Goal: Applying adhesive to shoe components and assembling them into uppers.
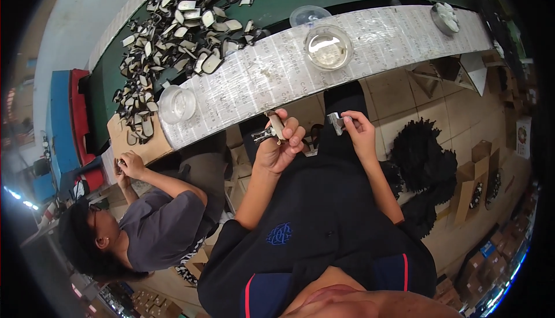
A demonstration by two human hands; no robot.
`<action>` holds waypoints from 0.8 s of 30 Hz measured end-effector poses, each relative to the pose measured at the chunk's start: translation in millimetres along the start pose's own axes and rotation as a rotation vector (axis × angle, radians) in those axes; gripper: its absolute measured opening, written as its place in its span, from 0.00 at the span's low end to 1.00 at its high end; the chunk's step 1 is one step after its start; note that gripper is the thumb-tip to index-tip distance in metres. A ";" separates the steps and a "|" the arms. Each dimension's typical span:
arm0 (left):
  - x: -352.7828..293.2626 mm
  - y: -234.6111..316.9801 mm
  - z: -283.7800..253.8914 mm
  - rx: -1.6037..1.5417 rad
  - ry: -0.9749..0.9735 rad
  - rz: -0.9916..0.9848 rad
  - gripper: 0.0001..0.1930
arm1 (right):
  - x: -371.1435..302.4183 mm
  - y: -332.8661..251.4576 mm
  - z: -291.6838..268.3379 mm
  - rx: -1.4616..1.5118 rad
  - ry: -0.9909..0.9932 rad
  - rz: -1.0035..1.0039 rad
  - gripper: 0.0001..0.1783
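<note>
My left hand (280, 148) is closed round a small dark piece with a tan curved face and a shiny metal part (276, 128), raised near the table's front edge. It resembles the pieces in the pile, but its exact kind is unclear. To the right, my right hand (361, 131) pinches a small shiny metal clip-like part (335, 123) between thumb and fingers, over my dark trousers. The two hands are apart. Beyond them on the table stands a round clear plastic tub (328, 49) with small bits in it.
A large pile of dark pieces with pale faces (185, 23) covers the table's left part. Another clear tub (177, 103) stands beside a cardboard sheet (139, 144). A small container of white items (445, 19) sits at far right. A co-worker (156, 220) handles something at left.
</note>
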State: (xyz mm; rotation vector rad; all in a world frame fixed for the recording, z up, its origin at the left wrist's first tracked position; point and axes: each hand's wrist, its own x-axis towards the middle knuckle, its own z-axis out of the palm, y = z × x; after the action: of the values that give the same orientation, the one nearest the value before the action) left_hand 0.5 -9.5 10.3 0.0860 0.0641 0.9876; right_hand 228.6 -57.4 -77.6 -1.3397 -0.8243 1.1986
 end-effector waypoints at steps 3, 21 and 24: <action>6.8 0.3 3.6 -0.076 -0.128 -0.063 0.18 | 6.3 37.3 -3.2 -0.012 0.000 0.044 0.08; 287.6 56.3 67.4 1.504 -0.058 0.515 0.25 | 2.0 52.5 -16.2 -0.163 0.094 -0.143 0.08; 304.6 62.3 77.7 1.680 -0.311 0.408 0.22 | -0.8 47.7 -20.1 -0.141 0.106 -0.137 0.08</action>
State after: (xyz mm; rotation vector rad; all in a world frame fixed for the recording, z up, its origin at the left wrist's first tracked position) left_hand 123.3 275.8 89.4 1.8381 0.5966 1.0663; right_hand 239.8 -70.9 -126.2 -1.4238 -0.9226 0.9693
